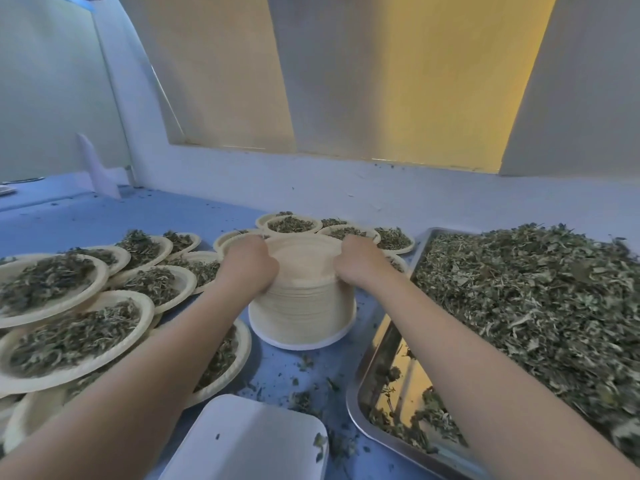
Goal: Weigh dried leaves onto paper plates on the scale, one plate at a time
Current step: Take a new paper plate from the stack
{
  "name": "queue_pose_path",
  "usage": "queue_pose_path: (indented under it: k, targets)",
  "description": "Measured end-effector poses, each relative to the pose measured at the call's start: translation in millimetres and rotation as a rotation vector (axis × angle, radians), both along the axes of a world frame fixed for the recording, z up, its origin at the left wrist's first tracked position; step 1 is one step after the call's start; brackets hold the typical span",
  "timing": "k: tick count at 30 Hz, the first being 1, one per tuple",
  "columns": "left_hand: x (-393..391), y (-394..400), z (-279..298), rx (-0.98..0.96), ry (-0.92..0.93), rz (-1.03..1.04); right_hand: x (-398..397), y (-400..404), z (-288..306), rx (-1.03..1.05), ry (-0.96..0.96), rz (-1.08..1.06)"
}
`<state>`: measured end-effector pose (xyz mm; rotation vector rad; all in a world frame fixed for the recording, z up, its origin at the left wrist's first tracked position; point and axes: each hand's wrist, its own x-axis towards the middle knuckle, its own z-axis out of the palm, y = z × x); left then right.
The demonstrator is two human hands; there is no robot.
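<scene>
Plates of leaves (65,344) and tray (374,368) flank plate stack (301,317).

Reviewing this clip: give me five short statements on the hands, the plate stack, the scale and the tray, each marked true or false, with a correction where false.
1. Both hands grip the top of the stack of empty paper plates. True: the left hand and the right hand curl over opposite edges.
2. The white scale carries a plate of leaves. False: its platform holds only a few leaf scraps.
3. The metal tray of dried leaves sits at the right. True.
4. The filled plates lie inside the tray. False: they lie on the blue table, left of and behind the stack.
5. The tray's near left corner is piled with leaves. False: mostly bare metal shows there.
</scene>
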<state>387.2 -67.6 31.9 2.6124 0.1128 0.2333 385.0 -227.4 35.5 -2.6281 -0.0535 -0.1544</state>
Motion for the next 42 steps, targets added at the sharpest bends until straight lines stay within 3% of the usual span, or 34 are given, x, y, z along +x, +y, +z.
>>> queue_pose_path:
  k: [14, 22, 27, 34, 42]
  targets:
    - [-81, 14, 45, -0.147, -0.207, 0.005, -76, 3, 39, 0.075, -0.173, 0.057]
    - [-137, 42, 4, -0.631, -0.154, 0.105, -140, 11, 15, 0.204, -0.300, 0.029]
    - [-139, 40, 9, -0.540, -0.144, 0.070, -132, 12, 18, 0.237, -0.278, -0.061]
    - [-79, 28, 46, -0.365, -0.130, 0.055, -71, 8, 51, 0.226, -0.262, -0.124]
    - [-16, 18, 20, -0.298, 0.001, 0.017, 0, 7, 28, 0.201, -0.122, -0.182]
